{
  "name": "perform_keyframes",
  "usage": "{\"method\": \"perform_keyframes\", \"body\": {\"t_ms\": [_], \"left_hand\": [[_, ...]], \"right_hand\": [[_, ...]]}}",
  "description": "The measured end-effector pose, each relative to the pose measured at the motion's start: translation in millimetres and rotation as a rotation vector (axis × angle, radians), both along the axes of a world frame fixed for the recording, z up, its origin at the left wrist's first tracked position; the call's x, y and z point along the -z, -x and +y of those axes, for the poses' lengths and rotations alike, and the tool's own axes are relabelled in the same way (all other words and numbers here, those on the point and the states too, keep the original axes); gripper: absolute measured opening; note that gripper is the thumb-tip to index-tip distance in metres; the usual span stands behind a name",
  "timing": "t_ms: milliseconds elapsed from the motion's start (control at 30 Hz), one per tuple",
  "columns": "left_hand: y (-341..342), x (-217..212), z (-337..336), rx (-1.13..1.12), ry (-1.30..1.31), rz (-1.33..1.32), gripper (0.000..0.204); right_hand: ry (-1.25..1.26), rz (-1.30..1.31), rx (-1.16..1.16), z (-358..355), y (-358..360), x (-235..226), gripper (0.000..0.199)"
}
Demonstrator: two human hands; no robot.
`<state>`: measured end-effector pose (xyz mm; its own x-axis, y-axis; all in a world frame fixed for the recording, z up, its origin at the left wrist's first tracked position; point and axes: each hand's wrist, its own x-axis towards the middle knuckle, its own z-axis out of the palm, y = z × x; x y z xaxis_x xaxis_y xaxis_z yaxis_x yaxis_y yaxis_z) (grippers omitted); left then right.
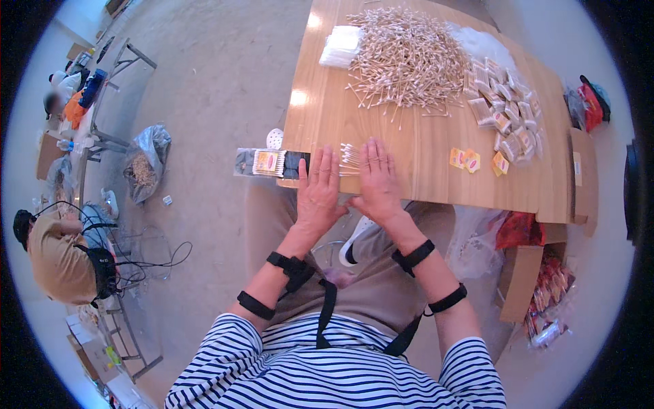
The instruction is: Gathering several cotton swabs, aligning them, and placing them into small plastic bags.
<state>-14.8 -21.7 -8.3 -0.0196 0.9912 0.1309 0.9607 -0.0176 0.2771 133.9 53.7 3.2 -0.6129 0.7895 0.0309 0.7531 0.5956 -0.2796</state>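
Note:
My left hand lies flat near the table's front edge, fingers stretched forward. Beside it my right hand rests the same way, with its fingers straight. Between the two hands sits a small row of cotton swabs, lined up side by side, close to the right fingers. Just left of my left hand, a clear packet of cotton swabs with an orange and yellow card lies on a dark flat piece at the table corner. Fingers of my left hand partly cover that dark piece.
A big heap of loose cotton swabs covers the far table, with clear bags beside it. Filled packets and small cards lie to the right. Cardboard boxes stand below right. Another person sits far left.

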Motion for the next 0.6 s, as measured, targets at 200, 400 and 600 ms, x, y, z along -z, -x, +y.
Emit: {"method": "perform_keyframes", "body": {"t_ms": [200, 400, 600], "left_hand": [[-5.9, 6.5, 3.9, 0.040, -0.020, 0.090, 0.124], [14.3, -15.3, 10.6, 0.027, 0.087, 0.048, 0.132], [16.0, -6.2, 20.5, 0.064, 0.087, 0.053, 0.133]], "right_hand": [[-0.049, 0.059, -0.063, -2.9, 4.3, 12.6, 0.113], [-0.057, 0.097, -0.067, -5.2, 4.2, 10.9, 0.110], [-0.107, 0.083, -0.058, -4.8, 5.9, 10.7, 0.103]]}}
